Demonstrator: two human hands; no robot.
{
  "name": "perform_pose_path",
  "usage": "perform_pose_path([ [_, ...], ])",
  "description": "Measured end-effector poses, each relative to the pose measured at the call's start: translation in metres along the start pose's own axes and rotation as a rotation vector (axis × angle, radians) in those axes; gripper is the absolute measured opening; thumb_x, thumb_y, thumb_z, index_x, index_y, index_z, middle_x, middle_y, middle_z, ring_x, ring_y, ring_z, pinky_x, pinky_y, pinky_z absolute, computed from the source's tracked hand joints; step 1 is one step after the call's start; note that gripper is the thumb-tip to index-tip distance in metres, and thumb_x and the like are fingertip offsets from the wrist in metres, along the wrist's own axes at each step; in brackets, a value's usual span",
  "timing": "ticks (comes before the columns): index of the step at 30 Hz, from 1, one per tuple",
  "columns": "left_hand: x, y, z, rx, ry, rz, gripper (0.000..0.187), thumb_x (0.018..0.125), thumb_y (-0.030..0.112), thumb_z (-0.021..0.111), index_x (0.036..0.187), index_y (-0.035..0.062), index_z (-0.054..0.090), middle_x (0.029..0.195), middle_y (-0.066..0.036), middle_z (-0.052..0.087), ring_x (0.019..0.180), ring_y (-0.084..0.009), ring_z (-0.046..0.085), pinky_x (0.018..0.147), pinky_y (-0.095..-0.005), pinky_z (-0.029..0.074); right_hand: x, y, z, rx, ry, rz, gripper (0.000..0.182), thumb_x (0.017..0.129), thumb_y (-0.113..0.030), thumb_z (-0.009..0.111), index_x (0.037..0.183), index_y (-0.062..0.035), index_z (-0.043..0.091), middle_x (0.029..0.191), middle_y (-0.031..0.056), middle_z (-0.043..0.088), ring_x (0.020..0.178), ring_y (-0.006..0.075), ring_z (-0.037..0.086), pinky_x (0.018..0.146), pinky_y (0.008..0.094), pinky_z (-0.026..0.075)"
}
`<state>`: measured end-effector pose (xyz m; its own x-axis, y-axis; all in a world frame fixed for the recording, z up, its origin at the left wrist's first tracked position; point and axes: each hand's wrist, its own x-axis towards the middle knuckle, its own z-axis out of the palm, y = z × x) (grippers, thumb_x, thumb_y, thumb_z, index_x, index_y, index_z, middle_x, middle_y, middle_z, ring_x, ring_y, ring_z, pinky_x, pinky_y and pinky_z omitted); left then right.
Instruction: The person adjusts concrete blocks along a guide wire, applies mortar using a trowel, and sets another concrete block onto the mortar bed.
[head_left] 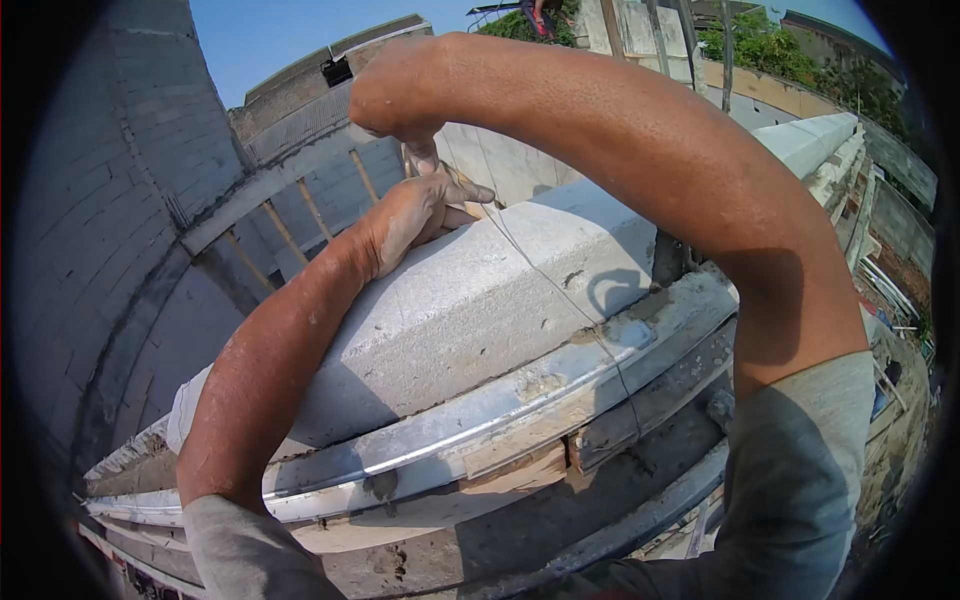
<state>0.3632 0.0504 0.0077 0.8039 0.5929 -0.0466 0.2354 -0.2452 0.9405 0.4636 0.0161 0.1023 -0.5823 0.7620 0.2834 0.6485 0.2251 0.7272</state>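
We have the block [500, 290], long and pale, lying across the middle of our view, on the ledge [630, 345] in front of us. Our left hand [420, 212] rests at its far top edge, the fingers partly hidden there; we cannot tell whether they grasp anything. Our right hand [398, 92] is raised just above the left, wrist bent and fingers curled, with a digit pointing down towards it. We cannot tell whether this hand grips anything either.

A thin string [601, 338] runs from near our hands over the block's top edge and down across the ledge, hanging in front of the boards [520, 485] below. Our arms cast shadows on the block. Beyond its right end, another block [815, 140] continues the row. A grey wall [140, 110] stands to our left, near slanting wooden struts [285, 232].
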Motion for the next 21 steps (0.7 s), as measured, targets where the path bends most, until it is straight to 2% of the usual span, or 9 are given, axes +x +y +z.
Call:
perform_pose_path([
  [3,0.004,-0.004,-0.006,-0.023,0.05,0.031,0.054,0.088,0.028,0.035,0.126,-0.01,0.039,0.112,-0.03,0.053,0.105,-0.0322,0.056,0.095,-0.0377,0.043,-0.005,0.012,0.021,0.026,-0.021,0.008,0.028,0.06,-0.024,0.082,0.082,-0.0098,0.072,0.08,0.0089,0.068,0.08,0.025,0.067,0.069,0.0366,0.053],
  [7,0.006,0.004,0.008,0.41,0.118,-0.155,0.048,0.09,0.035,0.049,0.115,-0.0044,0.055,0.105,-0.02,0.06,0.094,-0.0221,0.06,0.084,-0.0323,0.047,0.001,0.003,0.034,0.083,0.048,-0.042,0.027,0.061,-0.023,0.081,0.081,-0.0085,0.072,0.08,0.0097,0.068,0.079,0.0255,0.067,0.068,0.0372,0.053],
  [8,0.007,0.003,0.007,0.394,0.14,-0.153,0.048,0.088,0.035,0.051,0.115,-0.0039,0.056,0.104,-0.02,0.061,0.093,-0.0226,0.06,0.084,-0.0322,0.046,0.004,-0.001,0.032,0.038,0.064,-0.074,0.023,0.063,-0.02,0.078,0.082,-0.0079,0.072,0.081,0.0101,0.069,0.079,0.0262,0.067,0.068,0.0369,0.053],
  [10,0.008,0.001,0.001,0.365,0.193,-0.133,0.048,0.084,0.034,0.057,0.115,-0.0029,0.058,0.103,-0.019,0.063,0.092,-0.0237,0.061,0.085,-0.032,0.045,0.002,-0.006,0.019,0.052,-0.019,-0.048,0.022,0.064,-0.017,0.077,0.083,-0.0074,0.072,0.081,0.0108,0.068,0.079,0.0264,0.066,0.068,0.0369,0.053],
  [13,0.009,0.001,0.006,0.441,0.297,-0.164,0.04,0.087,0.034,0.057,0.106,-0.0007,0.063,0.094,-0.016,0.065,0.08,-0.0184,0.062,0.074,-0.0312,0.049,-0.001,-0.005,0.01,0.115,-0.132,0.005,0.02,0.066,-0.016,0.075,0.084,-0.0071,0.071,0.081,0.0121,0.068,0.077,0.0265,0.066,0.069,0.0378,0.053],
  [17,0.013,-0.002,0.001,0.478,0.335,-0.29,0.042,0.085,0.033,0.059,0.108,-0.0011,0.063,0.094,-0.018,0.065,0.08,-0.0211,0.064,0.076,-0.0312,0.048,0.013,0.007,0.03,0.077,-0.306,0.102,0.017,0.07,-0.014,0.07,0.083,-0.0045,0.07,0.078,0.0135,0.067,0.074,0.0265,0.063,0.065,0.0399,0.05],
  [18,0.008,0.002,0.005,0.493,0.309,-0.222,0.042,0.083,0.032,0.06,0.108,-0.0019,0.063,0.095,-0.019,0.065,0.081,-0.0221,0.064,0.078,-0.0313,0.048,0.015,0.011,0.04,0.174,-0.306,0.1,0.015,0.071,-0.014,0.069,0.082,-0.0043,0.07,0.076,0.0127,0.066,0.072,0.0254,0.062,0.063,0.0394,0.049],
  [21,0.013,-0.003,0.002,0.442,0.356,-0.284,0.046,0.081,0.035,0.062,0.108,-0.0021,0.063,0.097,-0.019,0.065,0.082,-0.023,0.064,0.081,-0.0317,0.048,0.016,0.018,0.074,0.495,-0.358,0.115,0.011,0.073,-0.011,0.065,0.079,-0.0042,0.07,0.07,0.0102,0.065,0.064,0.0217,0.058,0.056,0.037,0.045],
])
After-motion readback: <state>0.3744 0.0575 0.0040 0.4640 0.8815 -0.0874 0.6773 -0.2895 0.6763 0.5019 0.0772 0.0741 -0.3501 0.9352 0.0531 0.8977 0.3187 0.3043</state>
